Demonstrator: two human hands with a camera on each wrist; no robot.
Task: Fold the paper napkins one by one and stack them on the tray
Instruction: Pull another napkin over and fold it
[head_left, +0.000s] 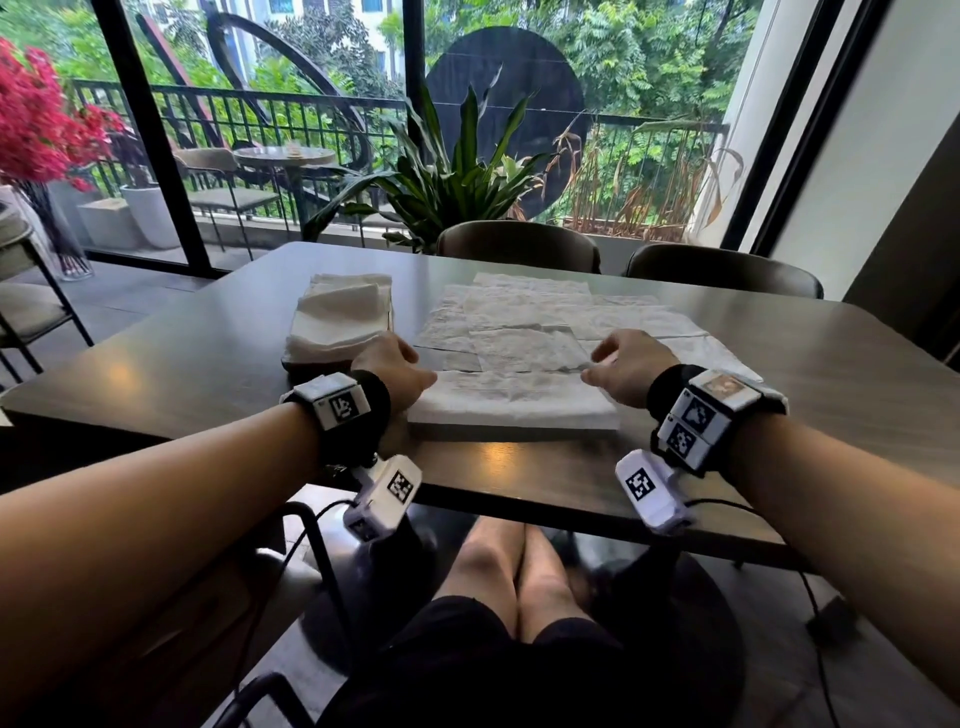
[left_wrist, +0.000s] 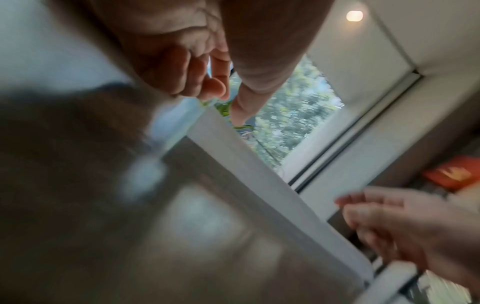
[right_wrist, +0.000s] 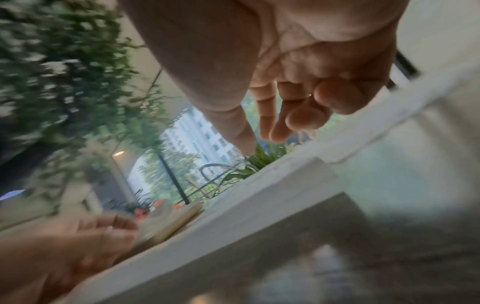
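Note:
A folded white napkin (head_left: 511, 402) lies near the table's front edge, between my hands. My left hand (head_left: 410, 364) hovers at its left edge with fingers loosely curled and holds nothing; the left wrist view shows the same hand (left_wrist: 221, 90) above the napkin's edge (left_wrist: 246, 164). My right hand (head_left: 605, 364) hovers at the napkin's right end. In the right wrist view its thumb and fingers (right_wrist: 259, 131) are apart above the paper (right_wrist: 233, 216). A dark tray (head_left: 296, 361) at the left carries a stack of folded napkins (head_left: 337, 317). Several unfolded napkins (head_left: 524, 317) lie spread behind.
The dark table (head_left: 519, 467) has two chairs (head_left: 519, 249) along its far side and another chair (head_left: 31, 306) at the left. A potted plant (head_left: 457, 171) stands behind, in front of the glass wall. My knees are under the table's front edge.

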